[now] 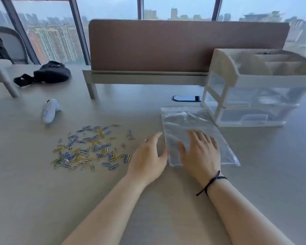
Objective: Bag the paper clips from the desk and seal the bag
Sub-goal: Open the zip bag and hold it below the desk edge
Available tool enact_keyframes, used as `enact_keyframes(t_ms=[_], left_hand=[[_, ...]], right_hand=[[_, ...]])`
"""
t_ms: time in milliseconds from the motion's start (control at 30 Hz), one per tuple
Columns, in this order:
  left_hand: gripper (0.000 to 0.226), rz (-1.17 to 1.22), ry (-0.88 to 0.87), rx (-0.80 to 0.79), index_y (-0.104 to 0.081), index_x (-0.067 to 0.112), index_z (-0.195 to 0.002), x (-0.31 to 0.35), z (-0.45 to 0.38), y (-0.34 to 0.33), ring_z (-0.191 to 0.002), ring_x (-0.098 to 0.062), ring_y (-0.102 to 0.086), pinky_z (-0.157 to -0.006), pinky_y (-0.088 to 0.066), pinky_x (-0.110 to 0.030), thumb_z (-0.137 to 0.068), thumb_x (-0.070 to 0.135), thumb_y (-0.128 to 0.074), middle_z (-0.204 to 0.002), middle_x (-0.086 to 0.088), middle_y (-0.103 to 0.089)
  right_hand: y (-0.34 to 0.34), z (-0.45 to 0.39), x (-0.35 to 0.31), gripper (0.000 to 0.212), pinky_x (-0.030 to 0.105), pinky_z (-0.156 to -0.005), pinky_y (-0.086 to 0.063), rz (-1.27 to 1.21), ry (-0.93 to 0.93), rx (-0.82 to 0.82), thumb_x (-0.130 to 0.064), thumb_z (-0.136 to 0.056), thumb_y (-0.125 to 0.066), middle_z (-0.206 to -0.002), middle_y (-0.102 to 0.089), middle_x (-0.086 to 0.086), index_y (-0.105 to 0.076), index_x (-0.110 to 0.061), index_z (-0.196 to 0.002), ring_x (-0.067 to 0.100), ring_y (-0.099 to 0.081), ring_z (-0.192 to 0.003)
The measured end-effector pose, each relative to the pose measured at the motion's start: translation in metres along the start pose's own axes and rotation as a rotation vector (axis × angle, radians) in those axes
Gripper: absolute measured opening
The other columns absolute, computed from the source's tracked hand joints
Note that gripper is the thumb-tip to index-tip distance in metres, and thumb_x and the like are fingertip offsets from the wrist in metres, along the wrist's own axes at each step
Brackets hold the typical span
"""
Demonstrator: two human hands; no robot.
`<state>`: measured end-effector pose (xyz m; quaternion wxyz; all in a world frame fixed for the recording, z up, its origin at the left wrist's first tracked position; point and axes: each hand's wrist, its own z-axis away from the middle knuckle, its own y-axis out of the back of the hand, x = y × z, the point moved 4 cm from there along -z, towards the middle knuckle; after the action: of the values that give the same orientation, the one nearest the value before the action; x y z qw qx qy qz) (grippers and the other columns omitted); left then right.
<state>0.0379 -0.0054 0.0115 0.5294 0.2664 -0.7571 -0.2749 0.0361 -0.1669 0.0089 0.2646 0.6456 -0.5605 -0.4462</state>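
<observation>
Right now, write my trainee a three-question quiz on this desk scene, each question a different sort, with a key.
1. True or false: some paper clips already lie inside the plastic bag.
2. Which hand lies flat on the bag? A) left hand B) right hand C) neither
3. Fill in: the clear drawer organizer stands on the desk to the ____ of the bag.

Key
1. False. The clips are scattered on the desk, left of the bag, which looks empty.
2. B. Its fingers are spread on the bag; the left hand is at the bag's left edge.
3. Right.
</observation>
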Motion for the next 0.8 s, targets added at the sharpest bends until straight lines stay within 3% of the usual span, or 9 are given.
enact_keyframes(t_ms=[67, 133, 233, 300, 467, 633, 800], left_hand=[[0.051, -0.059, -0.031, 0.006, -0.044, 0.031, -0.144, 0.004, -0.003, -0.003, -0.111, -0.024, -0.063, -0.092, -0.05, -0.037, -0.096, 0.045, -0.053, -0.134, 0.002, -0.061], [0.05, -0.103, -0.073, -0.007, -0.047, 0.027, -0.142, 0.006, -0.006, -0.011, -0.107, -0.024, -0.064, -0.092, -0.051, -0.04, -0.095, 0.046, -0.051, -0.129, 0.001, -0.064], [0.045, -0.245, -0.116, -0.08, -0.054, 0.022, -0.132, 0.007, -0.011, -0.026, -0.122, -0.025, -0.055, -0.106, -0.04, -0.04, -0.094, 0.045, -0.052, -0.128, -0.002, -0.063], [0.047, -0.268, -0.132, -0.151, -0.054, 0.018, -0.136, 0.006, -0.01, -0.033, -0.133, -0.022, -0.045, -0.113, -0.032, -0.036, -0.096, 0.043, -0.052, -0.138, -0.001, -0.057], [0.05, -0.133, -0.068, -0.134, -0.046, 0.027, -0.144, 0.0, -0.011, -0.028, -0.132, -0.013, -0.045, -0.1, -0.04, -0.029, -0.097, 0.043, -0.053, -0.141, 0.007, -0.055], [0.05, -0.237, -0.132, -0.188, -0.053, 0.029, -0.14, -0.003, -0.01, -0.035, -0.147, -0.014, -0.029, -0.119, -0.024, -0.031, -0.095, 0.05, -0.053, -0.156, 0.005, -0.04], [0.037, -0.215, -0.182, -0.173, -0.066, 0.036, -0.126, -0.004, -0.012, -0.038, -0.14, -0.018, -0.04, -0.113, -0.033, -0.033, -0.096, 0.051, -0.049, -0.139, 0.012, -0.057]], right_hand=[[-0.003, -0.001, 0.013, 0.042, 0.04, -0.106, -0.03, 0.024, -0.107, -0.124, -0.047, -0.092, -0.049, -0.132, -0.059, 0.004, -0.063, -0.017, -0.117, 0.024, -0.046, -0.129], [-0.008, -0.003, 0.021, 0.034, 0.039, -0.1, -0.033, 0.067, -0.145, -0.181, -0.045, -0.092, -0.046, -0.123, -0.063, 0.001, -0.069, -0.022, -0.101, 0.024, -0.048, -0.122], [-0.01, -0.005, 0.017, 0.029, 0.037, -0.091, -0.035, 0.091, -0.129, -0.141, -0.038, -0.09, -0.044, -0.106, -0.068, -0.005, -0.071, -0.026, -0.089, 0.022, -0.052, -0.11], [-0.007, -0.005, 0.015, 0.025, 0.036, -0.089, -0.035, 0.081, -0.134, -0.097, -0.034, -0.089, -0.049, -0.103, -0.069, -0.005, -0.072, -0.025, -0.087, 0.022, -0.053, -0.107], [-0.007, -0.01, 0.016, 0.025, 0.037, -0.089, -0.035, 0.011, -0.113, -0.041, -0.029, -0.092, -0.05, -0.102, -0.069, -0.002, -0.073, -0.02, -0.087, 0.024, -0.056, -0.103], [-0.011, -0.007, 0.015, 0.03, 0.036, -0.099, -0.033, -0.033, -0.097, -0.146, -0.044, -0.091, -0.053, -0.119, -0.066, -0.004, -0.068, -0.026, -0.11, 0.021, -0.053, -0.117], [-0.01, -0.008, 0.017, 0.022, 0.036, -0.091, -0.035, -0.029, -0.095, -0.113, -0.036, -0.091, -0.053, -0.109, -0.065, -0.004, -0.073, -0.029, -0.092, 0.022, -0.052, -0.108]])
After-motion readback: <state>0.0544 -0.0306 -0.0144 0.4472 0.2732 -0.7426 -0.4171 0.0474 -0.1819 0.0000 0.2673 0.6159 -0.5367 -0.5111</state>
